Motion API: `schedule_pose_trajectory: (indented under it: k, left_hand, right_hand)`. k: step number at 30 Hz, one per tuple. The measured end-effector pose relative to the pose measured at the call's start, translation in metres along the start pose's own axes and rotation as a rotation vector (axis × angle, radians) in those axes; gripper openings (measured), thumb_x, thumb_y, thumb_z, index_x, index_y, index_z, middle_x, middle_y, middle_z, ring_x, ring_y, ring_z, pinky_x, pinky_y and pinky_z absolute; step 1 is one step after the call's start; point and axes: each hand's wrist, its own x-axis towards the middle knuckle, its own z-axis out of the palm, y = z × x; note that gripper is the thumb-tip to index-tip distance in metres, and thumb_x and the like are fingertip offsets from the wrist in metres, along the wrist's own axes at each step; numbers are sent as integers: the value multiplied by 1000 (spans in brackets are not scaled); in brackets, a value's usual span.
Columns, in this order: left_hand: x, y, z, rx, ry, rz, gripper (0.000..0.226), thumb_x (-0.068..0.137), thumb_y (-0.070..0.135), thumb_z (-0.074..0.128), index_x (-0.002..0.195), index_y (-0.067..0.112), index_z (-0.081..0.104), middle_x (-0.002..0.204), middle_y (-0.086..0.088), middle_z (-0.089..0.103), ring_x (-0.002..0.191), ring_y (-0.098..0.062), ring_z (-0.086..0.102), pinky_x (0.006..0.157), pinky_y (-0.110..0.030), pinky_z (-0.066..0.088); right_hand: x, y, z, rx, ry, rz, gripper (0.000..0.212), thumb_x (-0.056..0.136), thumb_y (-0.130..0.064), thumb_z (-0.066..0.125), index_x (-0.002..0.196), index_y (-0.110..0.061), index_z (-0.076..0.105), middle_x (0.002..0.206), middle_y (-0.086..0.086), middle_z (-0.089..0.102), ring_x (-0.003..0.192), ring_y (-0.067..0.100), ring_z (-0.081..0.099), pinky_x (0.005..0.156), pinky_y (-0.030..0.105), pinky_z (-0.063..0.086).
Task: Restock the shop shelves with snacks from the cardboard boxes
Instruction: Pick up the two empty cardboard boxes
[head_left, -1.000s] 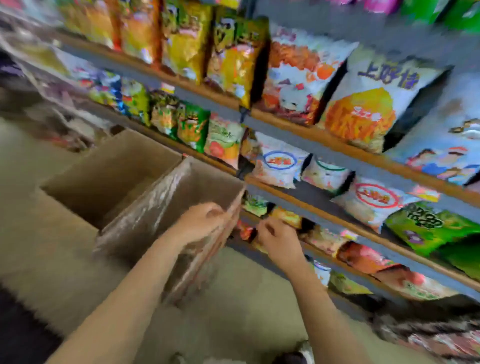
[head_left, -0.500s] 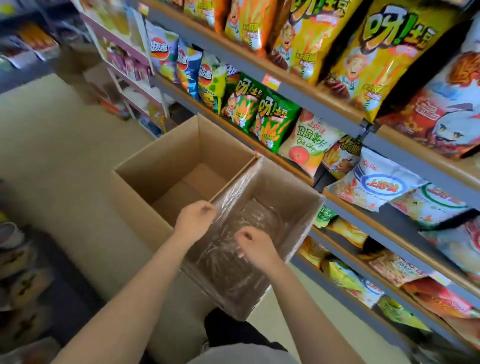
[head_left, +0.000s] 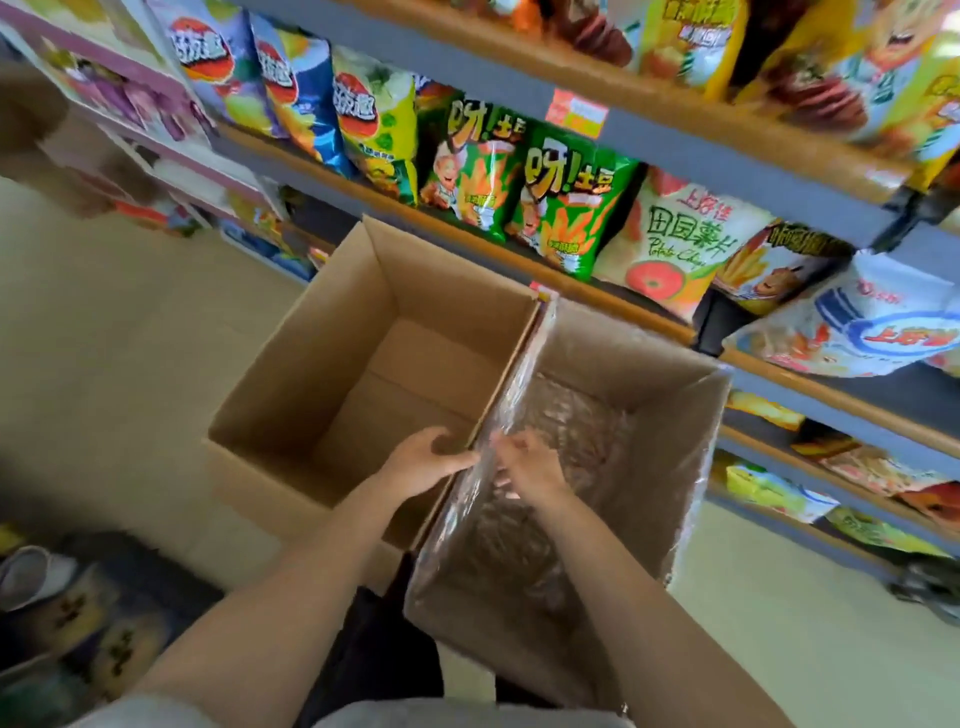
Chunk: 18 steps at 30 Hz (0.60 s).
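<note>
Left hand (head_left: 423, 460) clenched on the shared rim between the empty box (head_left: 363, 364) and the plastic-lined box (head_left: 649, 415). Right hand (head_left: 527, 465) is just right of it, fingers loosely curled at the liner; whether it's gripping, can't tell. No snacks visible in either box, so right hand is nearer for reaching in.

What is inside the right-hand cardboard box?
The right-hand box holds a clear plastic liner with reddish packets showing dimly through. Right hand reaches in; its fingers cover part, so no count is possible.

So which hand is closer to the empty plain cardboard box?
Left. The left hand grips the edge where the plain box meets the plastic-lined box; the right hand reaches inside the lined one.
</note>
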Motion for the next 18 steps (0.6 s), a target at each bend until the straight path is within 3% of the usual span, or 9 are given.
schedule_pose_trajectory:
  k: [3,6,8,11,15,18]
  left_hand:
    - [23,-7,-8,90,-124,55,74,66,79,68,115,25,65,116,3,69,100,-14,63,85,-31,51]
    - [27,-5,-22,192,-204,140,60,80,71,63,121,27,62,124,6,65,105,-17,63,80,-29,48]
    - [27,0,-30,249,-210,181,60,86,64,61,132,26,56,132,6,61,115,-19,60,91,-32,49]
    - [30,-4,-35,251,-235,193,74,83,68,59,142,25,48,142,2,56,124,-20,56,102,-39,47]
    - [31,-8,-40,239,-241,205,72,92,58,59,150,20,38,150,-1,47,133,-21,49,96,-27,39]
    - [36,-12,-44,213,-212,229,74,94,54,56,155,23,28,157,-1,38,135,-24,48,105,-35,44]
  right_hand:
    - [16,8,22,8,68,66,76,65,-87,56,94,-16,59,80,5,67,71,26,66,68,41,56]
    - [6,-5,44,25,89,124,59,84,-68,61,109,-15,55,92,5,65,79,22,63,65,34,51]
    - [1,-12,55,59,158,149,54,92,-58,57,119,-11,55,103,6,64,89,23,63,76,35,52]
    - [-5,-16,65,117,201,238,60,95,-60,50,129,-10,51,111,7,62,103,29,63,90,39,51]
    - [-8,-16,66,70,263,273,58,97,-59,47,125,-9,55,107,8,67,94,26,65,78,34,50]
    - [-7,-15,69,-4,287,239,50,100,-50,49,124,-7,56,114,13,68,101,30,65,81,33,49]
